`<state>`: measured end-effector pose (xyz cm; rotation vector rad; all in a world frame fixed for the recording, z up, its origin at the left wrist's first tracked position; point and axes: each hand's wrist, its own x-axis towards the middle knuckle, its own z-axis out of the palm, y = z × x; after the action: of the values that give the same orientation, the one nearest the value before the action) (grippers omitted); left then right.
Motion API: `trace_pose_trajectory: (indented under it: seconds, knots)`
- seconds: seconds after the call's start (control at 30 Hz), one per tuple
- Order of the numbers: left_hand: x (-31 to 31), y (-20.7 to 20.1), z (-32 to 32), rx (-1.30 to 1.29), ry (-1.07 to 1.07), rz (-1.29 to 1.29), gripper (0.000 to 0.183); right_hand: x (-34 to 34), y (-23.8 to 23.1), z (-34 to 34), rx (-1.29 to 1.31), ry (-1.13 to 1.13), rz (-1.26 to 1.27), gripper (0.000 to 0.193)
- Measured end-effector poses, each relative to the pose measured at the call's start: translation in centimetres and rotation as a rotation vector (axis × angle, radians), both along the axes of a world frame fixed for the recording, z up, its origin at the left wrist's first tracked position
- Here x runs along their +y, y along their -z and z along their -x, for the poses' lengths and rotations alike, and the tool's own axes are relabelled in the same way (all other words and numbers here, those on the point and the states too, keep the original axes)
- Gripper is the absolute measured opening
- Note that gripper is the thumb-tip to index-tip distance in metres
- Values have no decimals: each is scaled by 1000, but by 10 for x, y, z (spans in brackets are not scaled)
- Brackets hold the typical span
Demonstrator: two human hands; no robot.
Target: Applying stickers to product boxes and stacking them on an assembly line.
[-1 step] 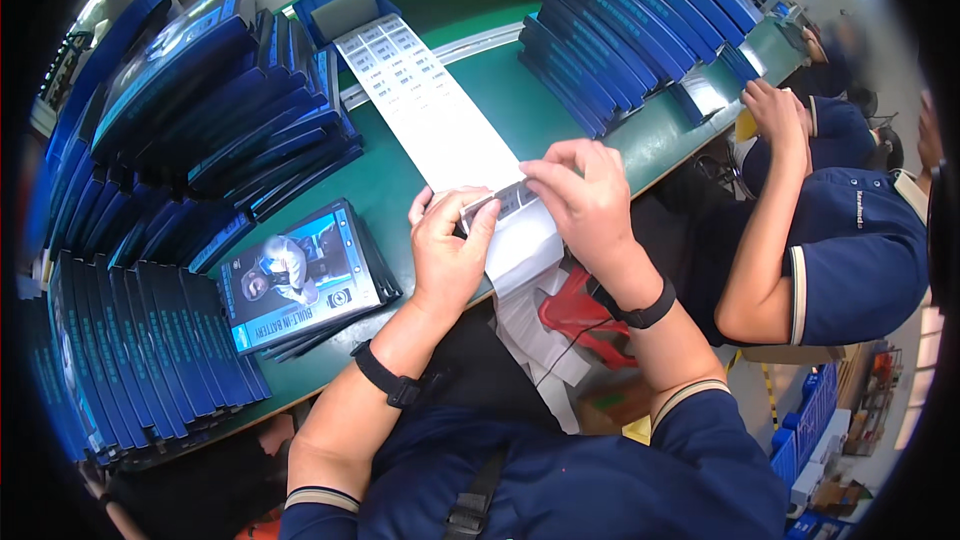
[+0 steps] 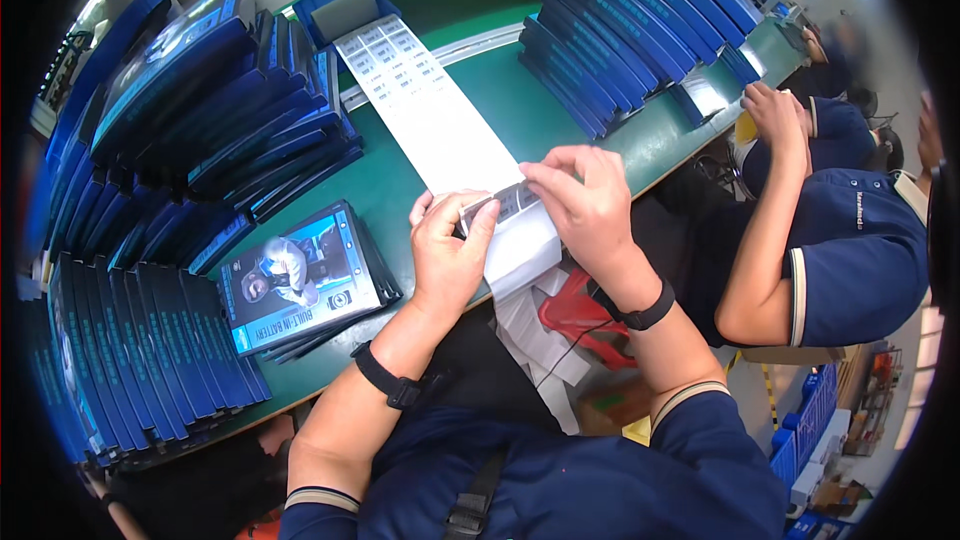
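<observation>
A long white strip of labels (image 2: 450, 130) runs from a roll in a blue holder at the back, across the green table to its front edge. Its near end bends down over the edge below my hands. With thumb and curled fingers, my left hand (image 2: 450, 245) pinches the strip by a row of grey printed labels (image 2: 508, 202). Opposite it, thumb and forefinger of my right hand (image 2: 583, 198) are pressed together at the far right corner of that row. Whether a label is lifted there is too small to tell.
At my left stand tall stacks of dark blue boxes (image 2: 150, 340), with a short pile of picture-fronted boxes (image 2: 300, 275) nearer me. Another blue stack (image 2: 630, 30) rises at the back right. A co-worker (image 2: 840, 250) sits close on my right. A red stool (image 2: 580, 320) is below the edge.
</observation>
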<state>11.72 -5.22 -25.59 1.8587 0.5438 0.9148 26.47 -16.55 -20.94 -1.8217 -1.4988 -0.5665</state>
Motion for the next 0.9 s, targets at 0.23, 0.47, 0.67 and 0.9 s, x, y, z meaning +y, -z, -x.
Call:
trace_pose_trajectory:
  seconds: [0.23, 0.47, 0.67, 0.9]
  knots:
    - [-1, 1, -4, 31, -3, 175, 19, -18, 22, 5, -154, 19, -9, 22]
    - [0, 5, -8, 11, 17, 229, 17, -28, 5, 3, 498, 74, -343, 14]
    - [-3, 6, -3, 63, 58, -86, 14, 5, -16, 24, 151, -66, 124, 57]
    - [-5, 2, 1, -7, 69, 47, 32, -2, -6, 37, -130, -40, 23, 41]
